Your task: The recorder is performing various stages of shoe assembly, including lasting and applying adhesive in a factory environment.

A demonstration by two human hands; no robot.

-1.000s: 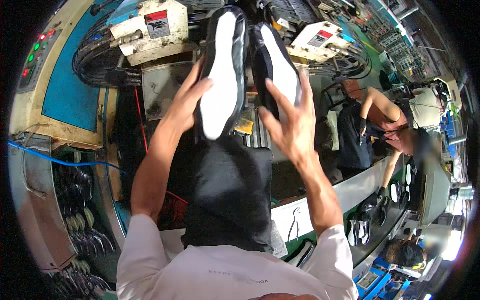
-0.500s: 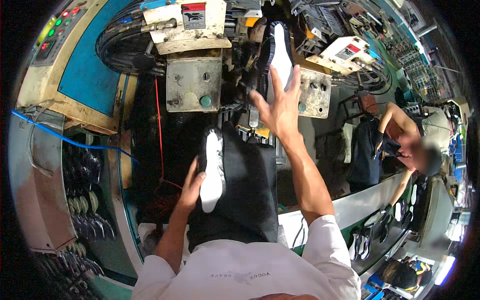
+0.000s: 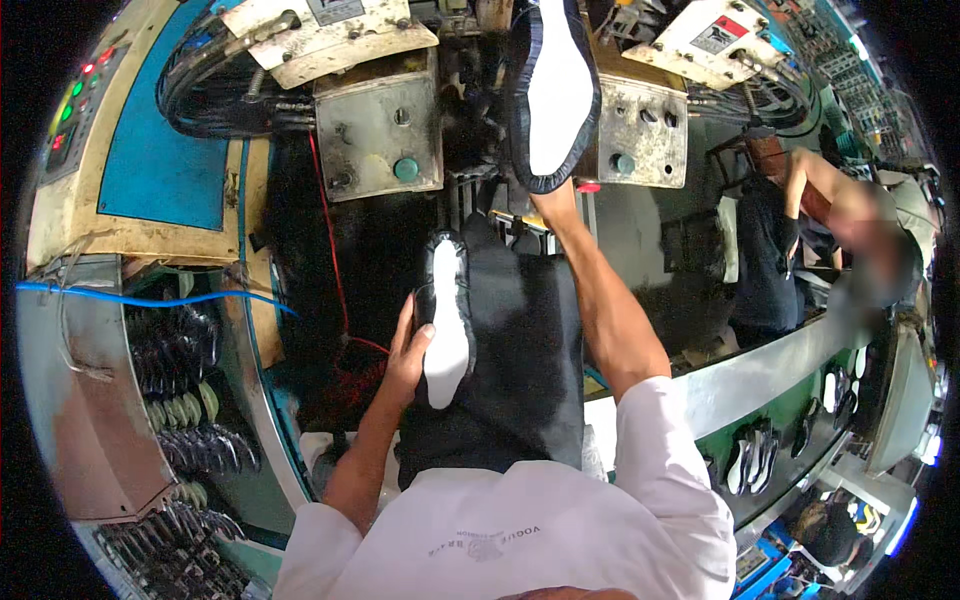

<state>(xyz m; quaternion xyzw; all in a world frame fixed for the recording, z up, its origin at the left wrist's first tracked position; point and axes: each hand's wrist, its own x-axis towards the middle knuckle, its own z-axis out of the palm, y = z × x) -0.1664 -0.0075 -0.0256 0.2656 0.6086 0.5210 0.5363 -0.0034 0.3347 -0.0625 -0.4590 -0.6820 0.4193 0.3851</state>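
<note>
My left hand (image 3: pixel 408 350) holds a black shoe upper (image 3: pixel 427 300) over my dark apron, thumb on its near edge, fingers along the side. The white insole board (image 3: pixel 452 340) on its bottom faces up. Farther off, in front of the machine, my right hand (image 3: pixel 556 203) grips a second black shoe upper (image 3: pixel 520 130) from beneath. That shoe hides nearly all of the hand; only its heel and the wrist show. A white bottom (image 3: pixel 560 90) faces up on this one too, ringed by a pleated black edge.
Stained control boxes with green buttons (image 3: pixel 405 169) (image 3: pixel 622 163) flank the machine. At left are a blue panel (image 3: pixel 165 165), a blue hose (image 3: pixel 150 297) and racks of dark shoe parts (image 3: pixel 190 400). A co-worker (image 3: pixel 850 215) bends beside a line of shoes (image 3: pixel 752 460) at right.
My right hand, spread over the far shoe upper before, is now beneath it. That shoe has come out from the machine, nearer and larger. The left hand still holds its shoe.
</note>
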